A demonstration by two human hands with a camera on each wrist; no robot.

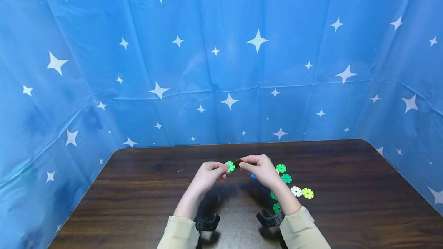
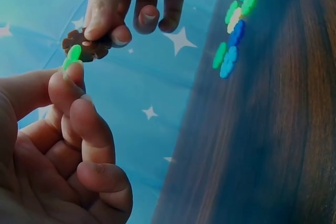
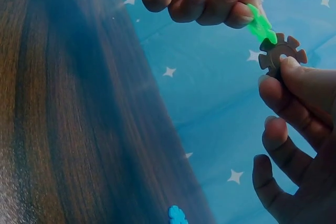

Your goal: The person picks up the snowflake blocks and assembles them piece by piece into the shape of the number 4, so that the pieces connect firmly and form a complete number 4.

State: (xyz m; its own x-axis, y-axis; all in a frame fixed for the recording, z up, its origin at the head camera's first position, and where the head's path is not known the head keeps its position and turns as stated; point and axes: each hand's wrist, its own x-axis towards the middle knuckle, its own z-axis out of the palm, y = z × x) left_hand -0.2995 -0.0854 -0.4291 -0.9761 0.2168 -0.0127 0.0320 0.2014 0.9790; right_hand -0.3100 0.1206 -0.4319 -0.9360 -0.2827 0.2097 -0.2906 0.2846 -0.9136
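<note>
My left hand (image 1: 207,176) pinches a bright green notched plastic disc (image 3: 261,26) between thumb and fingertips. Opposite it, my right hand (image 1: 262,171) pinches a brown notched disc (image 3: 275,53) by thumb and forefinger, its other fingers loosely bent. Both discs are held up off the tabletop, between the hands. Their rims meet at an angle, the green edge at a slot of the brown one; how deep it sits I cannot tell. In the left wrist view the green disc (image 2: 73,56) appears nearly edge-on, in front of the brown disc (image 2: 86,45).
More notched discs lie on the dark wooden table (image 1: 138,187) around my right forearm: a white disc (image 1: 296,191), a yellow disc (image 1: 307,193), several green discs (image 1: 286,178). A light-blue disc (image 2: 229,62) lies there too. A blue starry cloth (image 1: 214,68) hangs behind the table.
</note>
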